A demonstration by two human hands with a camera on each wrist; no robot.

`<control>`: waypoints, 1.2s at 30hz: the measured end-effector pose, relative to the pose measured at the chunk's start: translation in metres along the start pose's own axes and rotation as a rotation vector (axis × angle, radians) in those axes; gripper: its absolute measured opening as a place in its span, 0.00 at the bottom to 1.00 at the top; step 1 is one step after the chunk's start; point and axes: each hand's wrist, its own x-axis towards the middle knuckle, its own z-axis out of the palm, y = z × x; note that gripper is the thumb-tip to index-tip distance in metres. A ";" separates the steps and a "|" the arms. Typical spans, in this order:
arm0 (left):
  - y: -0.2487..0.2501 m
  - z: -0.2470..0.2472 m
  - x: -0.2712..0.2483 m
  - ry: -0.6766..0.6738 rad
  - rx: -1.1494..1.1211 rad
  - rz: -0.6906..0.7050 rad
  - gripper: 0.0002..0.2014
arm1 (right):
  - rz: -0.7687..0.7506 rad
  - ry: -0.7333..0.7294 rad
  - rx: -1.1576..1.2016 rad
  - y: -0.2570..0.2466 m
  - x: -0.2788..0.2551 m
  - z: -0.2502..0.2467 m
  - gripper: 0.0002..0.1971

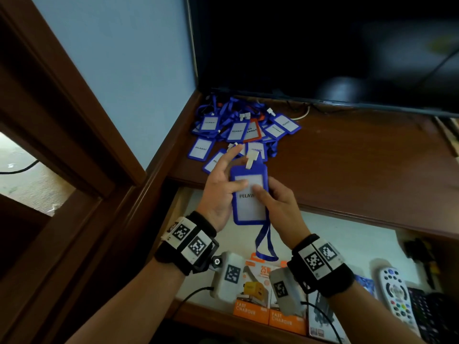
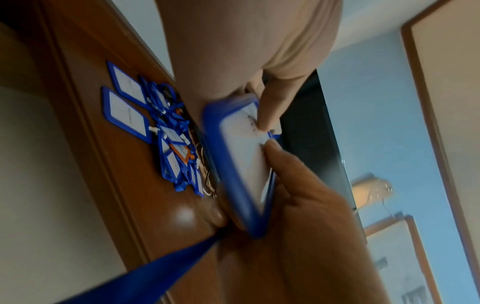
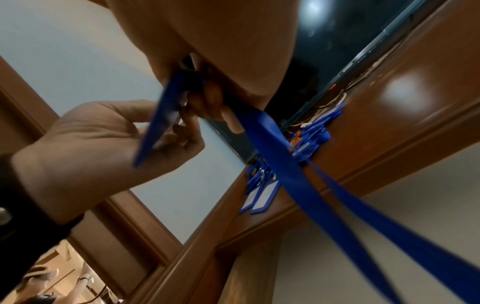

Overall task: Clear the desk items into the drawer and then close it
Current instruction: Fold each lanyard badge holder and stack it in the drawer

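A blue badge holder (image 1: 249,202) with a white "PELAWAT" card is held upright over the open drawer (image 1: 347,242). My left hand (image 1: 222,187) pinches its left edge, thumb on the card and index finger pointing up. My right hand (image 1: 274,198) grips its right edge, thumb on the card. Its blue lanyard (image 1: 264,242) hangs down in a loop. In the left wrist view both thumbs press on the badge holder (image 2: 241,164). A pile of badge holders (image 1: 243,130) with tangled lanyards lies on the desk's back left corner.
Orange charger boxes (image 1: 250,301), a white remote (image 1: 396,296) and dark items lie along the drawer's front and right. A dark screen (image 1: 323,45) stands behind the desk top (image 1: 360,155). A brown wooden frame (image 1: 74,120) runs along the left.
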 end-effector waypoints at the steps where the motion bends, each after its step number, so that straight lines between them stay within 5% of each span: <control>1: 0.001 -0.004 0.001 0.000 0.090 0.018 0.35 | 0.012 -0.015 -0.039 0.001 -0.001 -0.002 0.07; 6: 0.026 -0.027 0.007 -0.305 0.974 0.161 0.39 | 0.109 -0.174 -0.182 0.003 -0.006 -0.016 0.09; 9: 0.045 -0.025 0.006 -0.573 1.405 0.109 0.29 | 0.192 -0.298 -0.280 0.004 -0.008 -0.016 0.12; 13: 0.050 -0.027 0.004 -0.670 1.496 -0.184 0.19 | 0.216 -0.369 -0.305 0.002 -0.010 -0.011 0.08; 17: 0.044 -0.034 0.001 -0.668 1.404 -0.262 0.12 | 0.215 -0.381 -0.296 0.006 -0.009 -0.013 0.11; 22: 0.041 -0.046 0.000 -0.531 1.190 -0.292 0.11 | 0.283 -0.224 -0.022 0.016 -0.011 -0.020 0.15; 26: 0.047 -0.057 0.001 -0.292 0.930 -0.203 0.09 | 0.259 -0.097 0.103 0.028 -0.009 -0.035 0.12; 36: 0.014 -0.044 0.006 0.314 0.638 -0.020 0.08 | 0.097 -0.016 -0.226 0.032 -0.008 -0.022 0.13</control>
